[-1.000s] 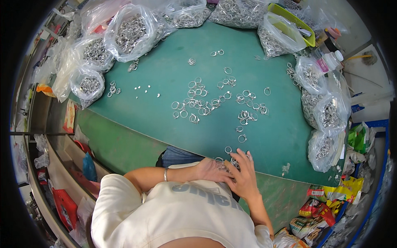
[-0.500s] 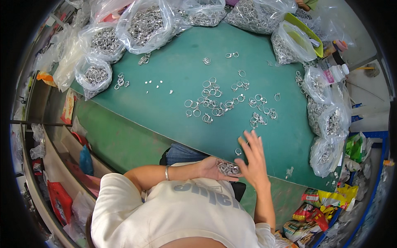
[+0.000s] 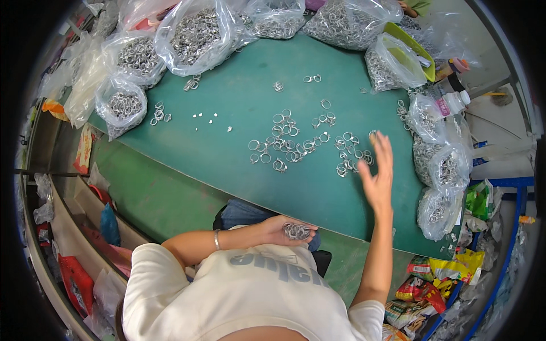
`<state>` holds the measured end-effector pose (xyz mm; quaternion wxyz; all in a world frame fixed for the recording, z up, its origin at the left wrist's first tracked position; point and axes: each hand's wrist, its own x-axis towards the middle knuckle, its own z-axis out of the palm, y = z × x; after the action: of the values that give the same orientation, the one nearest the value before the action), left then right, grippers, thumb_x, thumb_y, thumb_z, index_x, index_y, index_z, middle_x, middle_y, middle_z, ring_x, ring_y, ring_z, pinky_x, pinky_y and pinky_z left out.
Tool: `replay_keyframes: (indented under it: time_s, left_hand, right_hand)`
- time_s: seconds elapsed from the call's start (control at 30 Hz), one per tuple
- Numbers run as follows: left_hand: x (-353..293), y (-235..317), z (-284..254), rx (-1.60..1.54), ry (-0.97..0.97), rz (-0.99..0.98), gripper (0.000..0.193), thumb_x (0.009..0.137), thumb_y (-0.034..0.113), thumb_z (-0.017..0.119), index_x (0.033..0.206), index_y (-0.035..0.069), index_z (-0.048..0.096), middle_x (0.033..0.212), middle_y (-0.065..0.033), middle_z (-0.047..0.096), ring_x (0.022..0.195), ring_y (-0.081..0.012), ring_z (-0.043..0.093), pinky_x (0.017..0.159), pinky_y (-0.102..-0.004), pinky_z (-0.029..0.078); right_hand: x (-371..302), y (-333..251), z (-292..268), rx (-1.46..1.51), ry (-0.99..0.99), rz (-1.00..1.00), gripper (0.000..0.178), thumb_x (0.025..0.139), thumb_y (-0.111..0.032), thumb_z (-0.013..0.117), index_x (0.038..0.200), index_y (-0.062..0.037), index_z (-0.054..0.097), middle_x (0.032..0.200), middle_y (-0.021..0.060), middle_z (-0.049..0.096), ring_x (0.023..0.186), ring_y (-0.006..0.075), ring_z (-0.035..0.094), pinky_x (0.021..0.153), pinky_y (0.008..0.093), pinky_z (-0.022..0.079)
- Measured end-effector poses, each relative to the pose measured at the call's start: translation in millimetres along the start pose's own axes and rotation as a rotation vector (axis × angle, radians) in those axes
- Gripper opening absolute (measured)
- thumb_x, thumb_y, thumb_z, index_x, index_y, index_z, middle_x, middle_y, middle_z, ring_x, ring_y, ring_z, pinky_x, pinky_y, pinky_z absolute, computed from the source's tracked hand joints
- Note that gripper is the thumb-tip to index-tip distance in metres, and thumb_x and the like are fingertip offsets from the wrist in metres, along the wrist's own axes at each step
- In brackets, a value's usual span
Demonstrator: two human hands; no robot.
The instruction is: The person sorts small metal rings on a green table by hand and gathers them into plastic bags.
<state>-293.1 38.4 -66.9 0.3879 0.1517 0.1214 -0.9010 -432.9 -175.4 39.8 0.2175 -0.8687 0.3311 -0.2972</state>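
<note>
Palm up, the left hand [image 3: 276,228] cups a handful of rings [image 3: 296,231] just beside the near edge of the tabletop [image 3: 239,183], its fingers curled together beneath the silvery heap. The right hand [image 3: 377,181] reaches out over the right half of the tabletop, thumb set apart from the outstretched fingers; blur at the fingertips means I cannot tell whether they touch a ring. Just left of it, loose rings [image 3: 293,156] lie scattered in clusters across the middle, with a few more toward the far edge. Small white pieces [image 3: 229,129] sit nearer the left corner. Clear bags packed with rings [image 3: 335,25] line the far, left and right edges, and a yellow-green tray [image 3: 429,72] stands at the far right corner.
</note>
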Motion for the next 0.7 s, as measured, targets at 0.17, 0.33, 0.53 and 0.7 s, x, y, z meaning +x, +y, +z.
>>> replay_keyframes:
  time_s: [0.17, 0.33, 0.53, 0.7]
  left_hand:
    - [-27.5, 7.4, 27.5, 0.408, 0.195, -0.015, 0.031, 0.091, 0.026, 0.058, 0.101, -0.002, 0.065, 0.092, -0.0119, 0.067, 0.083, -0.0200, 0.066, 0.067, -0.0278, 0.055]
    - [-58.0, 15.1, 57.5, 0.390, 0.189, 0.055, 0.029, 0.092, 0.027, 0.058, 0.095, 0.000, 0.066, 0.087, -0.0104, 0.067, 0.079, -0.0170, 0.065, 0.054, -0.0214, 0.052]
    - [-57.3, 14.8, 80.8, 0.371, 0.110, 0.068, 0.026, 0.092, 0.023, 0.058, 0.097, -0.001, 0.065, 0.085, -0.0086, 0.064, 0.074, -0.0138, 0.062, 0.047, -0.0202, 0.043]
    - [-51.0, 24.3, 82.1, 0.237, 0.110, 0.162, 0.020, 0.088, 0.019, 0.063, 0.099, 0.003, 0.066, 0.090, -0.0061, 0.064, 0.082, -0.0139, 0.061, 0.059, -0.0224, 0.046]
  right_hand:
    - [39.4, 56.4, 9.6, 0.082, -0.198, 0.072, 0.044, 0.092, -0.031, 0.050, 0.130, -0.0102, 0.052, 0.141, 0.0137, 0.043, 0.137, 0.0333, 0.029, 0.113, 0.0455, 0.017]
    - [14.2, 27.8, 6.4, 0.135, -0.246, 0.027, 0.038, 0.083, -0.022, 0.063, 0.118, -0.0080, 0.060, 0.129, 0.0136, 0.052, 0.130, 0.0317, 0.038, 0.110, 0.0423, 0.023]
    - [9.9, -8.6, 19.0, -0.210, -0.049, -0.145, 0.021, 0.074, -0.013, 0.073, 0.092, -0.0066, 0.065, 0.092, 0.0054, 0.058, 0.089, 0.0233, 0.052, 0.080, 0.0355, 0.038]
    - [5.5, -21.3, 11.9, 0.885, 0.084, 0.610, 0.012, 0.091, -0.013, 0.060, 0.088, -0.0018, 0.063, 0.084, 0.0002, 0.059, 0.069, 0.0072, 0.051, 0.061, 0.0222, 0.041]
